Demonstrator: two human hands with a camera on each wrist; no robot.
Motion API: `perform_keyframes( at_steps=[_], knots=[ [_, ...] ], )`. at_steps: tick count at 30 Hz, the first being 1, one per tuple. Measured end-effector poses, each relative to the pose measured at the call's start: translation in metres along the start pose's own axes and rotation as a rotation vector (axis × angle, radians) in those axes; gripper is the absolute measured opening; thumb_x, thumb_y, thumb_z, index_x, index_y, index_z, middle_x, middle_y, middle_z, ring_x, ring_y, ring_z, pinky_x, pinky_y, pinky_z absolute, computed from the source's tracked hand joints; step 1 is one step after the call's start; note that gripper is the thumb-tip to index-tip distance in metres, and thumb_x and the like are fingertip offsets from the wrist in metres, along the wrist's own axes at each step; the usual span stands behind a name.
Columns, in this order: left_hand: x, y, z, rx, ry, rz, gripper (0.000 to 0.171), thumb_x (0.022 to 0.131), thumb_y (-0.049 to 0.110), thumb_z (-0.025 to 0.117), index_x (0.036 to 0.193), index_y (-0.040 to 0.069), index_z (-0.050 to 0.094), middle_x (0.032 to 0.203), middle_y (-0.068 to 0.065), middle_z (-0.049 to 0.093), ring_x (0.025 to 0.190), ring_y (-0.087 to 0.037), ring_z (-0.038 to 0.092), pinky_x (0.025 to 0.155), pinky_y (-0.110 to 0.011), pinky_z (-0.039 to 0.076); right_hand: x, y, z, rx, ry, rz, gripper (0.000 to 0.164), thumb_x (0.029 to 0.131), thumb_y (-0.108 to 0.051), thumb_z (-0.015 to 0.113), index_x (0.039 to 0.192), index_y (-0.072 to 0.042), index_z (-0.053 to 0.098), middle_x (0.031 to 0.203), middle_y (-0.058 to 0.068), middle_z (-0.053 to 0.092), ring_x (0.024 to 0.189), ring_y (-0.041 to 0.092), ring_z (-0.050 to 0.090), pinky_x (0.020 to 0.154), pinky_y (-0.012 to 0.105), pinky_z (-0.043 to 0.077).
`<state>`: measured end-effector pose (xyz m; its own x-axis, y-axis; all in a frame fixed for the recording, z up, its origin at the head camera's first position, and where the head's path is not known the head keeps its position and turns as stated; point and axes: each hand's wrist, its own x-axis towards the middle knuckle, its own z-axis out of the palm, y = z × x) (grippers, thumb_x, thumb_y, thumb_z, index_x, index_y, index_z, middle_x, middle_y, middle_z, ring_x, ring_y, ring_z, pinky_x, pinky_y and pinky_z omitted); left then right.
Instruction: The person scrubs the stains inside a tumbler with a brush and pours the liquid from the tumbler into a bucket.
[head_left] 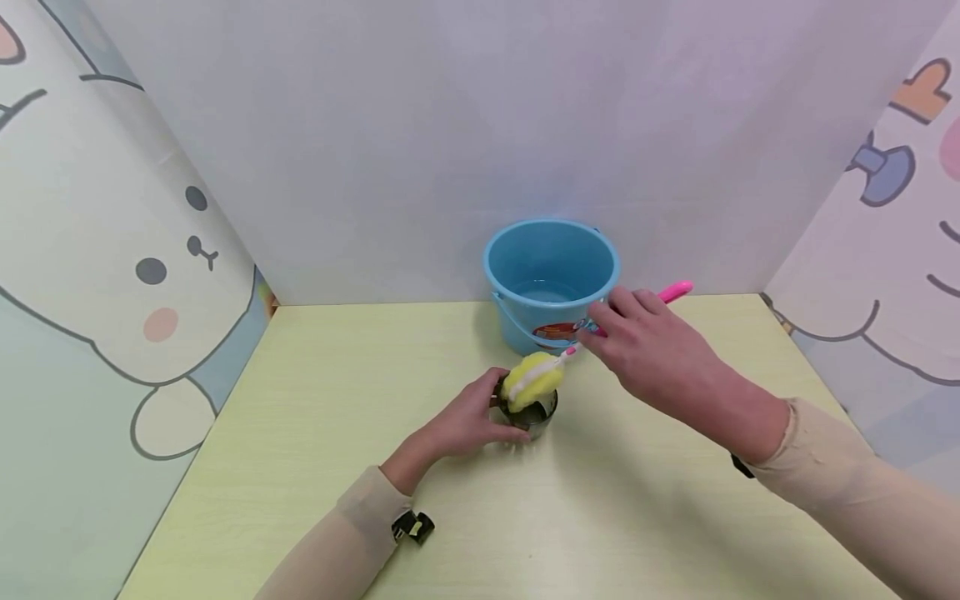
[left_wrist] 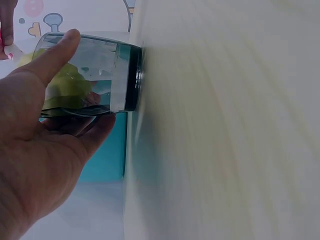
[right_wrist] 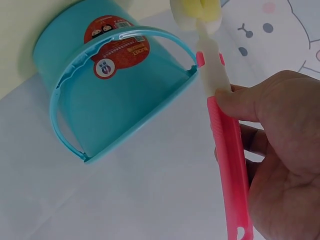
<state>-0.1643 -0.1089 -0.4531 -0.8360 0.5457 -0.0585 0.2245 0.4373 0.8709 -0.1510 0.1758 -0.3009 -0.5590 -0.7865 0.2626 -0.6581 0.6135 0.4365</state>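
My left hand [head_left: 476,414] grips a dark-tinted clear glass [head_left: 538,419], thumb on the near side and fingers round the far side. In the left wrist view the glass [left_wrist: 102,75] stands on the table, its thick dark base down. My right hand [head_left: 652,346] holds the pink handle [right_wrist: 231,165] of a bottle brush, thumb laid along its upper part. The brush's yellow and white sponge head [head_left: 534,379] slants down into the mouth of the glass. Through the glass wall, part of the sponge [left_wrist: 67,87] shows inside; its lower tip is hard to make out.
Just behind the glass, a blue bucket [head_left: 551,302] with a red label stands against the back wall, some clear liquid visible at its bottom. Its handle [right_wrist: 60,120] hangs down on the near side. Cartoon-printed panels flank the pale wooden table [head_left: 315,400].
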Motion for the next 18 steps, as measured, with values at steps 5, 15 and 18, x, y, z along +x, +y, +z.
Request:
perform_keyframes(
  at_steps=[5, 15, 18],
  knots=[
    [0.0, 0.0, 0.0, -0.003, 0.0, 0.01, 0.086, 0.084, 0.033, 0.094, 0.15, 0.014, 0.043, 0.143, 0.002, 0.056, 0.135, -0.017, 0.055, 0.114, -0.037, 0.047, -0.001, 0.002, -0.004, -0.036, -0.013, -0.006, 0.055, 0.074, -0.011, 0.098, 0.124, -0.007, 0.075, 0.11, 0.018, 0.059, 0.098, 0.035, 0.051, 0.081, 0.044, 0.046],
    [0.0, 0.0, 0.0, -0.001, 0.008, 0.02, 0.084, 0.083, 0.033, 0.095, 0.147, 0.015, 0.045, 0.144, 0.003, 0.056, 0.137, -0.016, 0.054, 0.115, -0.037, 0.046, -0.006, 0.007, -0.012, -0.031, -0.049, -0.005, 0.057, 0.071, -0.006, 0.098, 0.123, -0.007, 0.074, 0.098, 0.015, 0.054, 0.091, 0.033, 0.048, 0.08, 0.044, 0.044],
    [0.0, 0.0, 0.0, 0.001, 0.009, 0.019, 0.084, 0.083, 0.034, 0.095, 0.147, 0.015, 0.045, 0.145, 0.003, 0.056, 0.137, -0.016, 0.053, 0.115, -0.038, 0.046, -0.009, 0.009, -0.016, -0.024, -0.061, -0.006, 0.059, 0.071, -0.005, 0.098, 0.124, -0.008, 0.074, 0.099, 0.015, 0.054, 0.092, 0.033, 0.049, 0.082, 0.045, 0.045]
  ],
)
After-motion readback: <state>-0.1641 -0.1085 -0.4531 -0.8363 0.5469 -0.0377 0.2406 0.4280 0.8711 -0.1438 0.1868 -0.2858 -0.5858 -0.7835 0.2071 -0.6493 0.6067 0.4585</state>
